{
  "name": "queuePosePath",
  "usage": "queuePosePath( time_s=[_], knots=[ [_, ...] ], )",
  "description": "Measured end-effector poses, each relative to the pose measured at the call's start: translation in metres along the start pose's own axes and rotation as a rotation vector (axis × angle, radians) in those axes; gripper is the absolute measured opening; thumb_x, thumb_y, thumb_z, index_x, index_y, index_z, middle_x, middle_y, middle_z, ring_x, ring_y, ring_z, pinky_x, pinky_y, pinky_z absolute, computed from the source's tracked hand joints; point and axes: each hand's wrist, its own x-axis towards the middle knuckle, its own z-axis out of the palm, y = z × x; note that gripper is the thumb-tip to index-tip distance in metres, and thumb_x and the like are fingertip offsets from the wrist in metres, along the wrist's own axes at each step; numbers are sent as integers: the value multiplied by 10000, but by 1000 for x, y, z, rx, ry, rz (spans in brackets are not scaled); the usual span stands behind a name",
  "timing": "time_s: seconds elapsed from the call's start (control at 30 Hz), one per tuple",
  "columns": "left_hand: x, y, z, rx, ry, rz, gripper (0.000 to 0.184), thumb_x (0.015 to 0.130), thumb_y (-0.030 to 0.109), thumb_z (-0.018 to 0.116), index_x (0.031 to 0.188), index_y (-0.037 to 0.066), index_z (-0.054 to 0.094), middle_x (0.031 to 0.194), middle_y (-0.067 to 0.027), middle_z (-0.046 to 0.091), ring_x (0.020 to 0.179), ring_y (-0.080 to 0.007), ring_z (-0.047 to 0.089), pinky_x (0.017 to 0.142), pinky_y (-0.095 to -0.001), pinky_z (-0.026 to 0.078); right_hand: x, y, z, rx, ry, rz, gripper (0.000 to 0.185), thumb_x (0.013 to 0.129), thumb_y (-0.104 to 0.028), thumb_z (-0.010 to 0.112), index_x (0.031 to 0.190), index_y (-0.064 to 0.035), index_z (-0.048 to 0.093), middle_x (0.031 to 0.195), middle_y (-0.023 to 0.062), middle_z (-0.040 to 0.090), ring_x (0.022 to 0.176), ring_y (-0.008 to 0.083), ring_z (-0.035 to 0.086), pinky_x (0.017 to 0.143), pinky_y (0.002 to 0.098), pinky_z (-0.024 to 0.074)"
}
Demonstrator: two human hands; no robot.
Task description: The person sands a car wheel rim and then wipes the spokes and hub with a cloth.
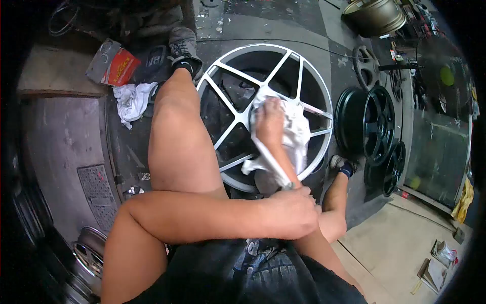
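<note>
A wheel rim (238, 71) with white spokes and a white outer lip lies flat on the floor between my legs. My right hand (271, 120) presses a crumpled white cloth (296, 129) against the hub and spokes, its fingers somewhat blurred. My left hand (293, 212) is closed and crosses over my right forearm. A taut white strip, apparently the cloth's edge, runs from beside my right hand to the left fingers. Part of the hub and the lower spokes are hidden under the cloth and my arm.
Dark green rims (377, 124) stand at the right, near a steering wheel (365, 66) and a gold rim (374, 19). At the left are a red and grey box (119, 66) and another white cloth (134, 101). A thin cable crosses the floor behind the rim.
</note>
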Motion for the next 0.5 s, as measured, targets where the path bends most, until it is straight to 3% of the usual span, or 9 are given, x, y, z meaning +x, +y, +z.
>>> queuePosePath(
  time_s=[0.07, 0.17, 0.2, 0.23, 0.3, 0.37, 0.43, 0.47, 0.5],
  knots=[
    [-3, -6, -3, 27, -1, -21, 222, 844, 174, 601, 855, 15, 754, 942, -149, 731, 926, -284, 704, 883, -424, 507, -19, -25, 14, 92, 53, -102, 499, 980, -136, 538, 1405, 119, 475, 1482, 351, 472, 1429, 472, 416, 1190, 558, 307],
    [-4, 0, -1, -31, -19, 24, 210, 856, 170, 596, 872, 18, 740, 943, -128, 716, 916, -276, 696, 874, -412, 502, -46, -4, -3, 221, -99, -259, 467, 917, -86, 604, 1373, 9, 571, 1380, 281, 600, 1316, 428, 555, 1130, 514, 409],
    [-4, 2, 0, -29, -35, 35, 210, 856, 170, 596, 872, 18, 740, 943, -128, 716, 916, -276, 696, 874, -412, 502, -52, 0, -23, 180, -140, -256, 414, 887, -71, 633, 1299, -57, 660, 1276, 252, 670, 1223, 399, 629, 1059, 497, 477],
    [-3, 3, 2, -66, -66, 40, 197, 860, 163, 592, 877, 18, 725, 933, -119, 702, 914, -273, 694, 867, -407, 500, -44, -10, -62, 241, -391, 5, 304, 907, -63, 630, 1187, 28, 703, 1165, 301, 692, 1074, 395, 698, 947, 477, 528],
    [-2, 5, 5, -108, -107, 43, 184, 865, 156, 589, 883, 18, 711, 922, -109, 688, 911, -270, 693, 860, -401, 497, -36, 8, -79, 431, -212, 343, 263, 949, -106, 620, 1128, 61, 717, 1078, 288, 723, 952, 321, 733, 861, 422, 552],
    [1, 6, 5, -62, -87, 47, 162, 876, 148, 577, 884, 30, 688, 904, -98, 657, 898, -257, 683, 821, -388, 485, -22, 33, -64, 532, 350, 316, 312, 989, -148, 591, 1183, 76, 690, 1067, 256, 735, 944, 269, 720, 847, 377, 542],
    [3, 10, -9, -31, -91, 18, 160, 878, 146, 574, 878, 34, 688, 905, -97, 654, 892, -254, 675, 807, -385, 478, 6, 35, -71, 745, 455, 288, 365, 1010, -165, 568, 1253, 93, 653, 1150, 254, 730, 1039, 316, 720, 934, 399, 534],
    [4, 11, -16, -5, -94, -5, 158, 879, 145, 571, 873, 38, 688, 905, -97, 651, 887, -250, 666, 792, -383, 470, 20, 28, -69, 596, 512, 258, 361, 1014, -137, 537, 1279, 87, 637, 1145, 263, 723, 1041, 334, 718, 923, 383, 539],
    [3, 10, -19, -4, -110, 3, 158, 879, 145, 571, 873, 38, 688, 905, -97, 651, 887, -250, 666, 792, -383, 470, 31, 14, -68, 555, 400, 221, 365, 1025, -154, 512, 1283, 75, 631, 1145, 277, 712, 1087, 370, 700, 993, 470, 505]
  ],
)
